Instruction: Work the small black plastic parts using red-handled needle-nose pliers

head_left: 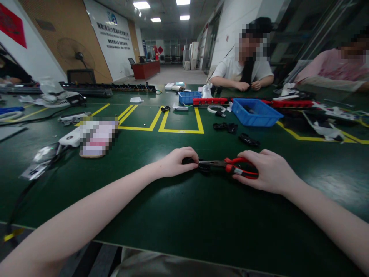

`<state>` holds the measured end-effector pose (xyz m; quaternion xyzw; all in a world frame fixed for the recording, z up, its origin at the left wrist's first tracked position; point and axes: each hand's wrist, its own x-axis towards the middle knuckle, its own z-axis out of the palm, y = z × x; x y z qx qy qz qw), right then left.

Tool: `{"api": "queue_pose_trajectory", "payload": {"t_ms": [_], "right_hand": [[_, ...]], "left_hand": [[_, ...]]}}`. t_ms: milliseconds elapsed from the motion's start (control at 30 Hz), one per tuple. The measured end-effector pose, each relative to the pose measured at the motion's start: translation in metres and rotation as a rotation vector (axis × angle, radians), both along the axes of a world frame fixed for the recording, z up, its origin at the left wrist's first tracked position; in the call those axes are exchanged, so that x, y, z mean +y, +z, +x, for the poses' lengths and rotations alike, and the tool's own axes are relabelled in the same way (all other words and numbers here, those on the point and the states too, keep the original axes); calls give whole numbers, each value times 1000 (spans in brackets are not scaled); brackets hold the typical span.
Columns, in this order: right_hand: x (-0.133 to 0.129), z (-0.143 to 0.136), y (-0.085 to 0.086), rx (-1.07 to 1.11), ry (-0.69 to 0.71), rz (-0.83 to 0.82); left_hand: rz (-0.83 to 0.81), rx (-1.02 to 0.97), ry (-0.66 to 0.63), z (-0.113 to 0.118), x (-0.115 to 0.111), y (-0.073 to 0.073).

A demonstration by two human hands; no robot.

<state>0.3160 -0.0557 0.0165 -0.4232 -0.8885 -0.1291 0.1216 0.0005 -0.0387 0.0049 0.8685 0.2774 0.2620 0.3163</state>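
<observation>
One black piece (205,167), probably light, was pinched in the left hand (175,162); the right hand (268,171) held seemingly rigid pliers (228,168) in a closed grip, best grasped by their red handles (248,174).

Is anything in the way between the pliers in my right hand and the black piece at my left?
Nothing visible: your right hand holds the red pliers, with their tips at the black piece by your left hand.

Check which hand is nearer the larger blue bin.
Right. The right hand is almost straight in front of the larger blue bin; the left hand is farther off, to its front left.
</observation>
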Motion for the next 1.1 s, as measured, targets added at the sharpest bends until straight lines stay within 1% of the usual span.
{"api": "queue_pose_trajectory", "payload": {"t_ms": [100, 233, 367, 500, 700, 867, 1100], "right_hand": [[2, 1, -4, 40, -12, 3], [4, 2, -7, 110, -41, -40], [3, 2, -8, 154, -23, -51], [3, 1, -9, 145, 0, -50], [2, 1, -13, 162, -9, -108], [4, 3, -18, 169, 13, -142], [4, 1, -17, 219, 29, -186]], "left_hand": [[-28, -11, 8, 0, 1, -1], [-63, -23, 14, 0, 3, -1], [-112, -26, 23, -1, 3, 2], [-149, -32, 39, 0, 3, 4], [-192, -20, 48, 2, 4, 7], [-240, -45, 45, 4, 5, 8], [-286, -63, 35, 3, 8, 10]]}}
